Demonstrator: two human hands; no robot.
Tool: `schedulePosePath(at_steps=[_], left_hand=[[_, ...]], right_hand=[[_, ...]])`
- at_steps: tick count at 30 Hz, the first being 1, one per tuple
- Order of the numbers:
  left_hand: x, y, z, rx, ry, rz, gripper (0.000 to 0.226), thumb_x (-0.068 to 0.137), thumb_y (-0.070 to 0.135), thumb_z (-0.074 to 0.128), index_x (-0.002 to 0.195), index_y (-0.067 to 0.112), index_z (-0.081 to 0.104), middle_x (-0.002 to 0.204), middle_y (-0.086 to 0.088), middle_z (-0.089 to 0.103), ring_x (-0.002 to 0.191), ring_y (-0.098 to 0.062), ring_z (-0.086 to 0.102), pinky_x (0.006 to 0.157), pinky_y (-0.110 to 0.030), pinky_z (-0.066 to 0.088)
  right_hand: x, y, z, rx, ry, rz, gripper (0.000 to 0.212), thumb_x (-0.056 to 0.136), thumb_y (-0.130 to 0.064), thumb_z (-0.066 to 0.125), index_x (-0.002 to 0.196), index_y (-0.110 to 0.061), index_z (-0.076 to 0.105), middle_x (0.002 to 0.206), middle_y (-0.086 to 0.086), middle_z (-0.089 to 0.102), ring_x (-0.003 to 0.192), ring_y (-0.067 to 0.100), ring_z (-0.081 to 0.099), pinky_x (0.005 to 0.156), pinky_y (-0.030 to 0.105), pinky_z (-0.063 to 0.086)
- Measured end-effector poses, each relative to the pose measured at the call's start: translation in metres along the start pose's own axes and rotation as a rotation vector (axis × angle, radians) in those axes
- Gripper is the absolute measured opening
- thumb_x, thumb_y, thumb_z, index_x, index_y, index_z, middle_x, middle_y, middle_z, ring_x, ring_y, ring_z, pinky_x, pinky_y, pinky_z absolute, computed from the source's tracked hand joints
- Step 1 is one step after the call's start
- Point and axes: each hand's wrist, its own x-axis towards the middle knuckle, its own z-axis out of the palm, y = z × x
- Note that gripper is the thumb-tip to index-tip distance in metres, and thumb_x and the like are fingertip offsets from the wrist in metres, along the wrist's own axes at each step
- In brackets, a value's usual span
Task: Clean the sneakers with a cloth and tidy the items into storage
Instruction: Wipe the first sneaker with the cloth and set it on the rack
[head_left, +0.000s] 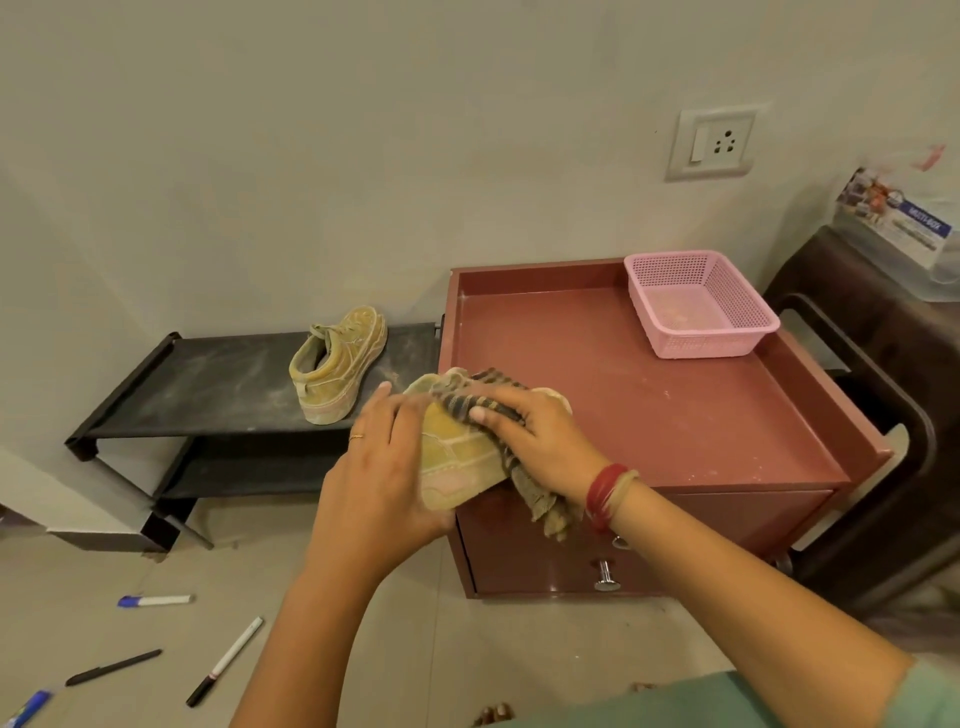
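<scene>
Left hand (382, 483): fingers wrapped round the side of a dusty yellow suede sneaker with a pale sole (457, 457), gripping it at the front left corner of the reddish-brown metal drawer cabinet (649, 405). Whether the shoe rests on the cabinet top cannot be determined, as both hands cover it. Motion blur obscures the fingertips.

Right hand (535, 436): fingers curled over a brown-and-tan striped cloth (478, 402) and pressing it onto the shoe's upper. The cloth's loose end hangs below the wrist and hides part of the upper drawer front.

A second yellow sneaker (337, 364) stands upright on the top shelf of the black two-tier shoe rack (208, 384), toe towards the wall.

A pink perforated plastic basket (691, 345) sits at the cabinet's rear right corner.

On the floor lie a blue-capped white marker (156, 600), a white pen with a black end (224, 661) and a black pen (113, 667). A blue item (26, 706) is cut off by the frame edge.
</scene>
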Motion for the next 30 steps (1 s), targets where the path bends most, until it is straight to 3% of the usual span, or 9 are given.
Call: schedulePosePath(at_steps=[2, 5, 10, 13, 17, 22, 24, 26, 30], left_hand=[[-0.001, 0.001, 0.001, 0.018, 0.011, 0.030, 0.096, 0.048, 0.037, 0.084, 0.131, 0.018, 0.039, 0.132, -0.002, 0.044, 0.139, -0.023, 0.026, 0.069, -0.031, 0.053], [-0.001, 0.001, 0.001, 0.016, 0.027, 0.034, 0.095, 0.048, 0.038, 0.082, 0.129, 0.016, 0.039, 0.131, -0.003, 0.045, 0.137, -0.024, 0.029, 0.069, -0.033, 0.053], [-0.002, 0.001, 0.002, 0.050, 0.034, 0.071, 0.095, 0.046, 0.032, 0.086, 0.128, 0.013, 0.043, 0.128, -0.006, 0.047, 0.136, -0.027, 0.032, 0.067, -0.032, 0.054], [-0.002, 0.002, 0.002, 0.023, 0.051, 0.045, 0.089, 0.051, 0.040, 0.080, 0.127, 0.013, 0.042, 0.129, -0.005, 0.047, 0.137, -0.027, 0.033, 0.070, -0.035, 0.054], [-0.002, 0.001, 0.001, 0.044, 0.051, 0.065, 0.091, 0.048, 0.036, 0.083, 0.127, 0.015, 0.043, 0.127, -0.004, 0.047, 0.136, -0.027, 0.034, 0.066, -0.033, 0.054], [0.000, -0.001, 0.002, 0.058, 0.027, 0.025, 0.090, 0.048, 0.038, 0.084, 0.124, 0.014, 0.044, 0.126, -0.004, 0.047, 0.135, -0.027, 0.036, 0.066, -0.033, 0.054], [0.001, -0.002, 0.002, 0.064, 0.015, 0.030, 0.092, 0.048, 0.037, 0.083, 0.127, 0.015, 0.041, 0.126, -0.004, 0.046, 0.136, -0.028, 0.034, 0.072, -0.035, 0.053], [-0.001, 0.001, 0.006, 0.110, -0.002, 0.038, 0.102, 0.045, 0.036, 0.083, 0.133, 0.015, 0.036, 0.128, -0.008, 0.045, 0.137, -0.033, 0.031, 0.094, -0.046, 0.048], [0.001, 0.014, 0.021, 0.273, 0.017, 0.036, 0.111, 0.041, 0.035, 0.086, 0.137, 0.006, 0.036, 0.142, -0.016, 0.036, 0.141, -0.041, 0.022, 0.112, -0.058, 0.021]], right_hand=[[0.002, 0.000, -0.004, -0.024, 0.039, 0.043, 0.028, 0.094, -0.027, 0.052, 0.119, -0.024, 0.064, 0.117, -0.011, 0.064, 0.108, 0.005, 0.058, 0.097, 0.032, 0.046], [-0.003, -0.010, 0.000, 0.053, -0.023, -0.029, 0.028, 0.093, -0.020, 0.055, 0.120, -0.020, 0.063, 0.122, -0.012, 0.059, 0.116, 0.000, 0.053, 0.102, 0.018, 0.039], [0.003, 0.001, -0.006, -0.099, 0.040, 0.115, 0.027, 0.094, -0.026, 0.053, 0.120, -0.024, 0.063, 0.118, -0.006, 0.065, 0.111, 0.011, 0.058, 0.096, 0.031, 0.045], [-0.003, -0.010, 0.002, 0.080, -0.080, -0.005, 0.031, 0.093, -0.021, 0.055, 0.124, -0.023, 0.060, 0.129, -0.008, 0.058, 0.124, 0.005, 0.049, 0.107, 0.022, 0.036], [0.002, 0.000, -0.008, -0.118, -0.004, 0.122, 0.028, 0.094, -0.024, 0.053, 0.121, -0.023, 0.063, 0.122, -0.005, 0.064, 0.114, 0.014, 0.057, 0.098, 0.031, 0.045], [-0.004, -0.010, 0.000, 0.032, -0.131, -0.002, 0.029, 0.094, -0.019, 0.054, 0.122, -0.020, 0.062, 0.133, -0.004, 0.056, 0.125, 0.005, 0.047, 0.107, 0.022, 0.036], [-0.001, -0.003, -0.004, -0.135, -0.035, 0.062, 0.025, 0.094, -0.024, 0.053, 0.117, -0.026, 0.064, 0.119, -0.003, 0.064, 0.115, 0.013, 0.055, 0.099, 0.034, 0.043], [-0.001, -0.003, -0.009, -0.202, -0.021, 0.121, 0.024, 0.094, -0.026, 0.052, 0.114, -0.026, 0.065, 0.111, -0.001, 0.067, 0.107, 0.017, 0.058, 0.092, 0.037, 0.046], [-0.005, -0.002, -0.017, -0.367, 0.006, 0.169, 0.024, 0.095, -0.023, 0.049, 0.113, -0.016, 0.064, 0.128, 0.002, 0.059, 0.116, 0.022, 0.054, 0.101, 0.038, 0.039]])
